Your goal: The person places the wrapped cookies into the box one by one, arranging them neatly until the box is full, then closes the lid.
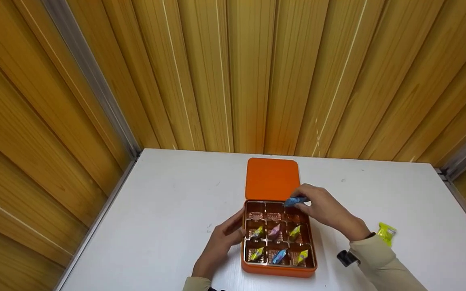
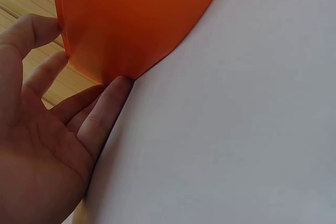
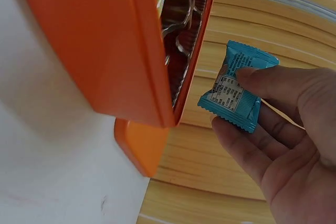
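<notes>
An orange tin [image 1: 277, 270] with a divided tray stands with its lid [image 1: 272, 178] folded back. Small wrapped snacks lie in the middle and front rows: yellow-green, a pink one [image 1: 274, 231] in the centre and a blue one [image 1: 279, 256] at the front. My right hand [image 1: 326, 208] pinches a blue wrapped snack [image 3: 236, 90] between thumb and fingers, over the back right compartment. White printed text shows on its wrapper. At the tin's left wall, my left hand [image 1: 223, 238] rests its fairly straight fingers [image 2: 107, 111] against the orange side.
A yellow-green wrapped snack [image 1: 386, 233] lies on the white table [image 1: 168, 210], right of the tin beside the right sleeve. Wood-patterned panels [image 1: 249, 81] rise behind the table and at both sides, with metal posts at the corners.
</notes>
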`<state>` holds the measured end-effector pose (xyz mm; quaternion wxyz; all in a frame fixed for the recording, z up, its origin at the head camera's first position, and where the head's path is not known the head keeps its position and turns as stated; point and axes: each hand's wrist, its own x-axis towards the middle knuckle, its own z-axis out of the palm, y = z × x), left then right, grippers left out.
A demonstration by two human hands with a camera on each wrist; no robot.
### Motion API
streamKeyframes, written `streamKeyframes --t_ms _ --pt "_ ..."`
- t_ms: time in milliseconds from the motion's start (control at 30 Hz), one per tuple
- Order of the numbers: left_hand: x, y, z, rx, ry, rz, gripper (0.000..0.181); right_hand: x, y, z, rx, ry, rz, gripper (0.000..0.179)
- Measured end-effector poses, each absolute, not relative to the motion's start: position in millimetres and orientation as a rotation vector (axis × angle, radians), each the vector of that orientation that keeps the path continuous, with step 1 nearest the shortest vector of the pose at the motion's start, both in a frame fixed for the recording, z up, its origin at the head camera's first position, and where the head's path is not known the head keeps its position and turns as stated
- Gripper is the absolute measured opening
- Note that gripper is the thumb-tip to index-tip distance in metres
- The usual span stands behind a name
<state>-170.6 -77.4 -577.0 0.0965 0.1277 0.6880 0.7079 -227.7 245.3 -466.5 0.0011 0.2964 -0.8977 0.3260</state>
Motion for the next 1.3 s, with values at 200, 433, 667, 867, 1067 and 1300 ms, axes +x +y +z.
streamKeyframes --t_ms 200,433,667,867,1067,1300 --pt "-172 -79 -578 0.379 2.033 2.106 0.059 -234 227 -464 0.987 -2.813 0.966 0.02" --pt "-173 -81 -579 0.372 2.047 2.104 0.058 -240 205 -460 1.048 -2.839 0.942 0.018" --pt "-173 -78 -578 0.369 2.05 2.103 0.058 -246 189 -457 1.114 -2.82 0.912 0.018" --pt "-172 -78 -577 0.34 2.029 2.109 0.057 -247 178 -463 1.136 -2.845 0.949 0.018" --pt "-173 -78 -578 0.34 2.025 2.105 0.058 -249 167 -469 1.187 -2.851 0.918 0.017" --pt "-173 -80 -578 0.342 2.05 2.089 0.057 -252 155 -475 1.278 -2.824 0.856 0.016"
